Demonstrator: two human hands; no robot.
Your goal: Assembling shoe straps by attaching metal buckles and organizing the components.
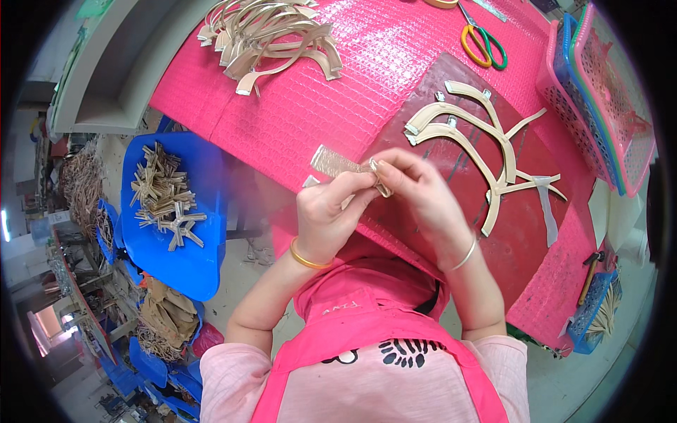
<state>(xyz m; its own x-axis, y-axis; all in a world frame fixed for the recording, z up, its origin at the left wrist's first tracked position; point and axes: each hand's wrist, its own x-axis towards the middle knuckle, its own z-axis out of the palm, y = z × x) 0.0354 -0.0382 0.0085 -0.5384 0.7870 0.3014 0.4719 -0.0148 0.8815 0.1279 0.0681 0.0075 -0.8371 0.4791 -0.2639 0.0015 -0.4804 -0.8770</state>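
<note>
Quilted pink table [296,120], hands [328,211] [416,187] pinching silvery strip [338,163]

The desk [296,120], covered in pink textured sheet, carries curved pale strips [271,35], scissors [484,42], a dark red mat [451,233] and stacked baskets [599,92].

Curved strips [486,151] block right; bare pink mat [296,120] ahead; baskets [599,99] far right.

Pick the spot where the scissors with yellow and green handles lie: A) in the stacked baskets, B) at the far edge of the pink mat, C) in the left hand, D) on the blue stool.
B: the scissors lie flat on the pink mat near its far edge, apart from both hands.
</note>
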